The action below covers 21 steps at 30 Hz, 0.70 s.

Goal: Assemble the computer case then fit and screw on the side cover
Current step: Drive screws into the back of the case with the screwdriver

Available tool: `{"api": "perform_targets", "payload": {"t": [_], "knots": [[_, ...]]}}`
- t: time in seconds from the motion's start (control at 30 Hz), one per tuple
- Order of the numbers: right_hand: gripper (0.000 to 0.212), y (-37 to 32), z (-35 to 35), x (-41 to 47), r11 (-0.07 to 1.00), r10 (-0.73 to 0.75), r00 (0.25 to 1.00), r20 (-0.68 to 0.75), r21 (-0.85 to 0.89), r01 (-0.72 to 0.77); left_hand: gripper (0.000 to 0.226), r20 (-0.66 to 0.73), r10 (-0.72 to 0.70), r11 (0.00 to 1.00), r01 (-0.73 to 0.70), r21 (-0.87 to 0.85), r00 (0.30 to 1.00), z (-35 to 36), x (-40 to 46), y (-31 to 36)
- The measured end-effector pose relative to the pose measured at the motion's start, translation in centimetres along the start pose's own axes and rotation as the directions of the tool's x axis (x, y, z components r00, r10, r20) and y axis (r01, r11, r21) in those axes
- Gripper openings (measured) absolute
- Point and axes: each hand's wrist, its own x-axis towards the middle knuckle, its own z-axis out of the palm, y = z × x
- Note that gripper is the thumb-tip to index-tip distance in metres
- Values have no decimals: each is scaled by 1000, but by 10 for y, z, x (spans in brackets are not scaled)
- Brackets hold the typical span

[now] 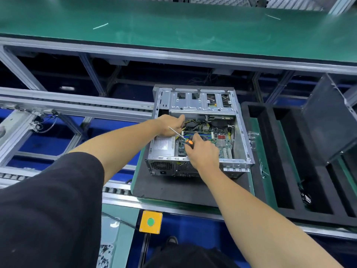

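Head view: right hand (202, 151) grips screwdriver (181, 136) (left hand's (170, 125) grip unclear) over green bench (257, 151).

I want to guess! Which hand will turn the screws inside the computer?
Probably the right hand: it already grips the screwdriver over the case. The left hand is at the cables.

Green conveyor belt (173, 29) across the top. Black foam tray (270, 151) at right. Yellow box with green button (150, 222) near bottom.
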Motion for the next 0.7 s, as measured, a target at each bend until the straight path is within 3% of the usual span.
{"api": "perform_targets", "payload": {"t": [0.33, 0.57, 0.7], "knots": [[26, 0, 5, 0, 1000, 30, 999, -11, 0, -30, 16, -14, 24, 998, -25, -60, 1000, 5, 4, -7], [28, -2, 5, -1, 999, 35, 999, -22, -8, -36, 30, -30, -73, 993, 76, 91, 997, -2, -11, -3], [33, -4, 2, -3, 1000, 12, 1000, -1, -24, -12, 35, -48, -59, 998, 60, 7, 997, 1, -24, -13]]}}
